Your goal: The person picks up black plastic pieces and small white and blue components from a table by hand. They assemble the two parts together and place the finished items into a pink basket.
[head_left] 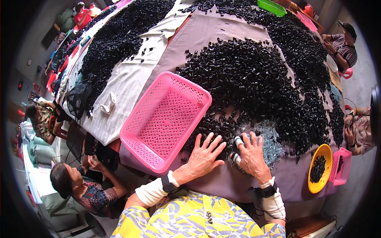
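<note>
My left hand lies flat with spread fingers on the mauve tablecloth, its fingertips touching the near edge of a big heap of small black plastic pieces. My right hand, two fingers wrapped in white tape, rests palm down on a patch of small silvery-grey metal pieces. Neither hand holds anything. An empty pink plastic basket sits just left of my left hand.
A yellow bowl with black pieces and a small pink basket stand at the right. More black heaps cover a white cloth on the left table. A green basket sits far back. Other people sit around the tables.
</note>
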A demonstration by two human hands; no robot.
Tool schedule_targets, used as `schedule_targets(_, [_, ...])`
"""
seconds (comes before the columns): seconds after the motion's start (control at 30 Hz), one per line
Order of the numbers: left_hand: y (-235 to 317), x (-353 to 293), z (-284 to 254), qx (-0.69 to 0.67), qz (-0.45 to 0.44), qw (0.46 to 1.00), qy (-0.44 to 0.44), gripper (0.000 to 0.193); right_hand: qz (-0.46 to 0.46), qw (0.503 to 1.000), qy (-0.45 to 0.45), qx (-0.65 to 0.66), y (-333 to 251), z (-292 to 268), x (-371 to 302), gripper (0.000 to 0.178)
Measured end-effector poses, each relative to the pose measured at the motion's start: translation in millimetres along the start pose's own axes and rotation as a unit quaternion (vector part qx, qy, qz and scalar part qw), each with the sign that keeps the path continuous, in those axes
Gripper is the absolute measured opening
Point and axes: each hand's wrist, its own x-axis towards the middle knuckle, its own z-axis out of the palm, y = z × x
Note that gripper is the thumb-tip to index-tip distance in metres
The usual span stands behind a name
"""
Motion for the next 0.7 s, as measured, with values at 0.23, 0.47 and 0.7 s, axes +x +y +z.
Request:
schedule_targets(0.23, [-3.5, -2.0, -13.2, -0.012, -0.008, 1.0, 0.019, 0.07, -0.04, 0.999, 0.02, 0.012, -5.8, -16.0, 38.5, 0.052])
schedule_targets(0.47, [-14.1, 18.0, -3.9, 0.017, -0.058, 0.998, -0.006, 0.07, -0.088, 0.996, 0.011, -0.005, 1.4, 3.9, 67.8, 0.052])
schedule_targets(0.7, [-13.0, -0.8, -21.8, -0.008, -0.045, 0.999, 0.002, 0.066, 0.018, 0.996, 0.071, 0.057, 50.5, -26.9, 28.9, 0.037])
